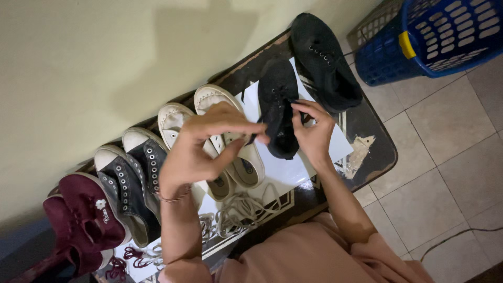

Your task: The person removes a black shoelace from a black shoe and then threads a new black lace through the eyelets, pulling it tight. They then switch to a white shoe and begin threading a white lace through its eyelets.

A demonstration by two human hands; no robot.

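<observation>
Left hand fingers pinched on a black lace; right hand fingers closed on the black shoe — mid-table, on white paper. Second black shoe just right, farther. Left of them: white pair, grey pair, maroon pair. Loose white laces near. Blue basket far right.

Black shoe between left hand and right hand: matt canvas cloth. Under them: dark glossy worn bench, smooth white paper sheet. Far right: blue plastic basket.
</observation>
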